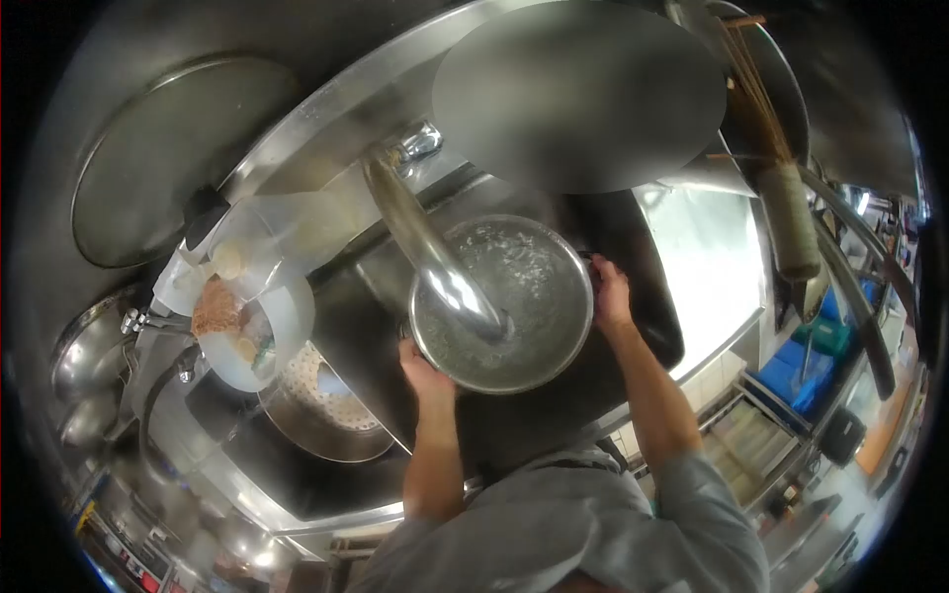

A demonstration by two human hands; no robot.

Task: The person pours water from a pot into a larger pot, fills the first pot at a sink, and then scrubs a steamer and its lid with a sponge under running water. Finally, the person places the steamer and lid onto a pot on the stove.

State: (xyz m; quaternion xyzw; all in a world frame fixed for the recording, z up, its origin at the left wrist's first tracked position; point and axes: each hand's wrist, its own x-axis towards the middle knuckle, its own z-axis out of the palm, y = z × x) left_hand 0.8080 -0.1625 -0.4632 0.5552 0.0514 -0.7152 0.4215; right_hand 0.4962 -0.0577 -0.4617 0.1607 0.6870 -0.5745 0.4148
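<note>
A round metal pot [524, 383] with water in it sits in or over the dark sink basin [643, 306], under a thick curved metal faucet [410, 232]. The spout's end is over the pot, and bubbles ripple on the water behind it. My left hand [427, 378] is closed at the pot's near left side, around what looks like a handle. On the opposite side, my right hand [611, 292] grips the other handle, its fingers curled. Parts of both handles are hidden by the fingers.
To the left, a second basin holds a metal colander [331, 395]. A whitish plastic tub [297, 316] with a brown scrubber [215, 306] stands near a smaller tap [158, 321]. A large round pan or lid [183, 163] is at upper left; a brush-like tool [788, 222] hangs at right.
</note>
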